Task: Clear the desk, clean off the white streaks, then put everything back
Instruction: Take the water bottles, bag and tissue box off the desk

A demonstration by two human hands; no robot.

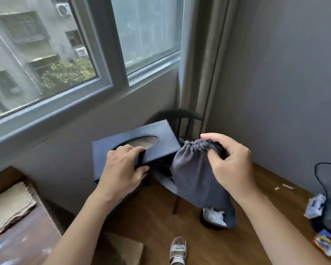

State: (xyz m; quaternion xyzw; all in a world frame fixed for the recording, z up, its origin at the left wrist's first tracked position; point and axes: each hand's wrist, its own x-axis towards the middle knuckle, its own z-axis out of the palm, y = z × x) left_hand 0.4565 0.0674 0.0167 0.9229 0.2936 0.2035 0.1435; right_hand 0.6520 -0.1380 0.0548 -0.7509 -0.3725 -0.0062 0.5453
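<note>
View from the head camera, looking down at two bare forearms held out in front of a window and grey wall.

Progress: looks like the clearing stage, w/ items being carried off. The left hand [122, 165] grips a dark tissue box [136, 148] by its near edge, fingers hooked into the oval slot on top, thumb under; the box is held up in the air, tilted. The right hand [229, 159] pinches the gathered neck of a grey drawstring pouch [195, 180], which hangs down, touching the box's right end. Both sit above a dark chair [178, 119] in the corner, prob. the drop spot. A corner of the desk [17, 236] shows bottom left, w/ faint pale marks and crumpled brown paper [10, 203] on it, so wiping appears not yet done; putting things back remains too.

Pose: both elbows bent, arms reaching fwd, wrists roughly level.
</note>
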